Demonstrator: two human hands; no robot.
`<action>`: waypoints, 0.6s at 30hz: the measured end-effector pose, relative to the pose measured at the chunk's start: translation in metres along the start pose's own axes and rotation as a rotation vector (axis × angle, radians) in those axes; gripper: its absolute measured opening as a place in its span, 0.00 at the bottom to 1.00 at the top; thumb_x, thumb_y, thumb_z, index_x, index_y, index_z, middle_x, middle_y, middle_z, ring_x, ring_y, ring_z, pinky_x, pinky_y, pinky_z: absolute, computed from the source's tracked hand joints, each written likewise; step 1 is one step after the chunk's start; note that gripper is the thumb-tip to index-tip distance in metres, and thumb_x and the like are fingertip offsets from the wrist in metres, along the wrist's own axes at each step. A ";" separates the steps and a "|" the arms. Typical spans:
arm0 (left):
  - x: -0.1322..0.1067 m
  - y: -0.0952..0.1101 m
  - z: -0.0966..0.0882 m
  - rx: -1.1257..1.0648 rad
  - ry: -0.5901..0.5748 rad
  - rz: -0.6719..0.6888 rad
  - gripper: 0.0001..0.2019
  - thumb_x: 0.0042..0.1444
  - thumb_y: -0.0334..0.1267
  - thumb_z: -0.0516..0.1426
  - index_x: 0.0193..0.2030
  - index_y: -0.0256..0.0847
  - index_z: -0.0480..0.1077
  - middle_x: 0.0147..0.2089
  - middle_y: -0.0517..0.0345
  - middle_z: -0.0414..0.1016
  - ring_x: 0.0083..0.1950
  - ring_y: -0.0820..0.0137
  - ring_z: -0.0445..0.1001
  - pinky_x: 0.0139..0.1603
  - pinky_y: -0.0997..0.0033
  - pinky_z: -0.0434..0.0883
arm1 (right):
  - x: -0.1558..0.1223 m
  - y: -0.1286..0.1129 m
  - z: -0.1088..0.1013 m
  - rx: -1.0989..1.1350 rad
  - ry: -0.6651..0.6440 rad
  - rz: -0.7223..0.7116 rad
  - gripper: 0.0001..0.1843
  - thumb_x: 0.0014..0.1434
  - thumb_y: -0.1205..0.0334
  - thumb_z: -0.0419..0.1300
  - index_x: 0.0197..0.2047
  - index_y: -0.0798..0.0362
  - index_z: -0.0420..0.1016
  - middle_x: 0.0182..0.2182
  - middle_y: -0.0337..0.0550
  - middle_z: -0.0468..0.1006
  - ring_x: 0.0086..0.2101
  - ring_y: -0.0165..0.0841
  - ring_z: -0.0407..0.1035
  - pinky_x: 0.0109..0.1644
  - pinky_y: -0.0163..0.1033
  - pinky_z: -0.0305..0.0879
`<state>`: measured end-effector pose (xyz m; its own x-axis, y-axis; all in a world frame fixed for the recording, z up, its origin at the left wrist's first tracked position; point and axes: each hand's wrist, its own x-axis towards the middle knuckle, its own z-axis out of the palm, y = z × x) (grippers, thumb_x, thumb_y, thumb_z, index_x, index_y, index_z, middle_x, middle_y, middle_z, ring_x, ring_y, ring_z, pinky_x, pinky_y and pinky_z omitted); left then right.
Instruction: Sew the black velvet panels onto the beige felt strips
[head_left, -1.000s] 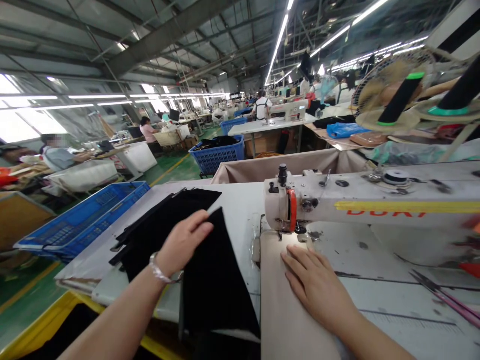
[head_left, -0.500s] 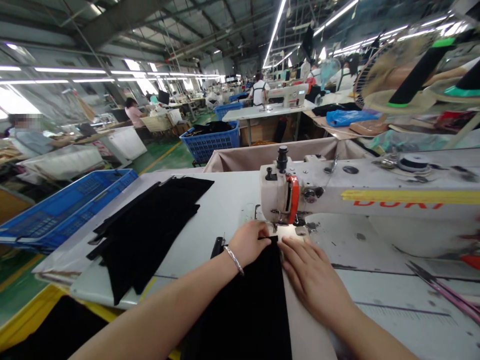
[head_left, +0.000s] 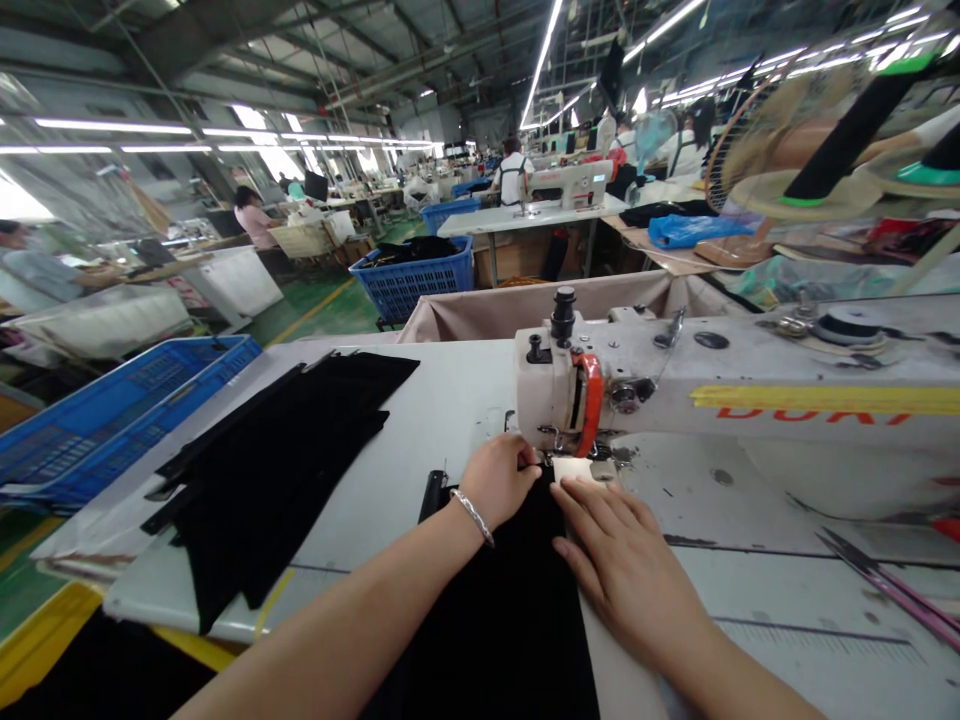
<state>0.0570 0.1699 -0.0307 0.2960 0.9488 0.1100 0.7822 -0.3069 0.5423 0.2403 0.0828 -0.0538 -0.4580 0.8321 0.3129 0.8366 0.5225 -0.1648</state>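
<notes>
A long black fabric piece [head_left: 510, 610] lies on the sewing table, its far end at the needle area of the sewing machine [head_left: 559, 385]. My left hand [head_left: 499, 475], with a silver bracelet at the wrist, pinches the fabric's upper end just in front of the presser foot. Flat beside it rests my right hand [head_left: 619, 540], fingers stretched out, the fingertips at the fabric's right edge. Light from the machine falls on the plate beyond those fingers. The needle itself is hidden behind the machine head and my left fingers.
A stack of black fabric pieces [head_left: 277, 470] lies at the left of the table. Scissors [head_left: 885, 580] with pink handles rest at the right. A blue crate [head_left: 142, 410] and a yellow bin [head_left: 45, 640] stand at left. Thread cones and a fan are at upper right.
The fabric's upper end has moved forward, closer under the machine head. My left hand has shifted slightly forward with it; my right hand stays flat nearby. The view has turned slightly.
</notes>
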 end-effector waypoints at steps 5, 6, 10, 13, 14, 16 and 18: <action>-0.001 0.006 -0.005 0.025 0.020 0.029 0.04 0.52 0.29 0.58 0.35 0.39 0.73 0.35 0.56 0.76 0.39 0.66 0.74 0.43 0.67 0.71 | 0.003 -0.002 -0.003 0.060 -0.008 0.039 0.26 0.67 0.54 0.49 0.66 0.49 0.55 0.61 0.46 0.64 0.59 0.40 0.57 0.63 0.53 0.49; -0.005 0.008 -0.007 0.035 0.024 0.066 0.05 0.53 0.29 0.57 0.36 0.39 0.73 0.38 0.55 0.76 0.41 0.65 0.74 0.46 0.65 0.71 | 0.002 -0.004 -0.005 0.082 -0.010 0.056 0.26 0.67 0.53 0.49 0.66 0.48 0.56 0.61 0.46 0.64 0.59 0.40 0.57 0.64 0.53 0.48; -0.034 0.001 -0.006 0.180 0.022 0.373 0.12 0.60 0.30 0.53 0.49 0.43 0.72 0.53 0.54 0.74 0.57 0.63 0.70 0.60 0.58 0.67 | 0.000 -0.008 -0.012 0.192 -0.008 0.095 0.27 0.65 0.48 0.52 0.65 0.43 0.57 0.61 0.40 0.64 0.60 0.37 0.55 0.66 0.51 0.45; -0.042 -0.028 0.006 0.277 0.123 0.566 0.16 0.63 0.36 0.50 0.56 0.45 0.69 0.57 0.56 0.72 0.57 0.64 0.71 0.58 0.62 0.71 | 0.002 -0.007 -0.010 0.261 0.034 0.097 0.30 0.62 0.44 0.54 0.64 0.42 0.56 0.60 0.39 0.64 0.60 0.36 0.55 0.66 0.49 0.45; -0.040 -0.038 0.011 0.288 0.148 0.595 0.16 0.63 0.39 0.50 0.56 0.46 0.70 0.57 0.57 0.72 0.57 0.64 0.72 0.58 0.63 0.72 | 0.002 -0.005 -0.009 0.275 0.041 0.095 0.31 0.62 0.43 0.55 0.64 0.43 0.56 0.60 0.39 0.64 0.60 0.36 0.55 0.66 0.49 0.45; -0.035 -0.053 0.018 0.301 0.182 0.624 0.17 0.64 0.42 0.49 0.56 0.47 0.71 0.57 0.58 0.73 0.57 0.65 0.72 0.58 0.66 0.71 | 0.004 -0.003 -0.007 0.287 0.042 0.094 0.32 0.61 0.43 0.56 0.64 0.44 0.55 0.60 0.40 0.64 0.59 0.37 0.56 0.66 0.50 0.45; -0.030 -0.062 0.021 0.305 0.194 0.656 0.18 0.64 0.42 0.49 0.57 0.47 0.70 0.57 0.58 0.73 0.57 0.67 0.72 0.59 0.69 0.70 | 0.005 -0.002 -0.004 0.279 0.038 0.097 0.32 0.60 0.44 0.56 0.64 0.45 0.55 0.59 0.41 0.65 0.59 0.38 0.56 0.65 0.50 0.46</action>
<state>0.0113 0.1592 -0.0853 0.6741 0.5512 0.4918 0.6041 -0.7945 0.0625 0.2378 0.0848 -0.0483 -0.3639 0.8758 0.3171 0.7583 0.4763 -0.4451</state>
